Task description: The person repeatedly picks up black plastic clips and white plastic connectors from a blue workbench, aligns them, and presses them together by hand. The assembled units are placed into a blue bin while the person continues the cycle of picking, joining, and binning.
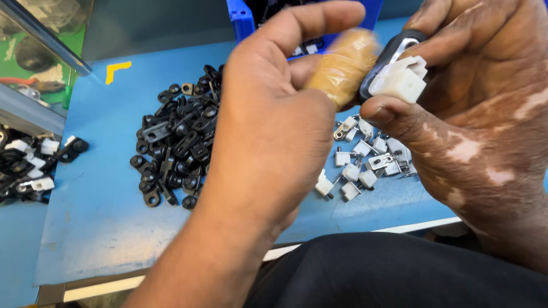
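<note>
Head view, left to right. At the far left edge, a small cluster of joined black-and-white parts (25,168) on a lower surface, beside the blue mat (97,211). In the upper left of the mat, a yellow corner mark (117,71). Left of centre, a loose heap of black plastic clips (178,137), spread wide on the mat. Across the middle of the frame, the left hand (268,120), rising from the lower edge, fingers curled, one fingertip wrapped in tan tape (344,65) and pressed against a black clip with a metal insert (391,54). Below and between the hands, a scatter of small white blocks with metal tabs (365,157), lying on the mat. In the upper right, the right hand (485,114), thumb and fingers closed on a white plastic block (399,80), which sits against the black clip, held well above the mat. At the top centre, a blue bin (242,20) behind the hands. Along the bottom right, dark trousers (399,274).
</note>
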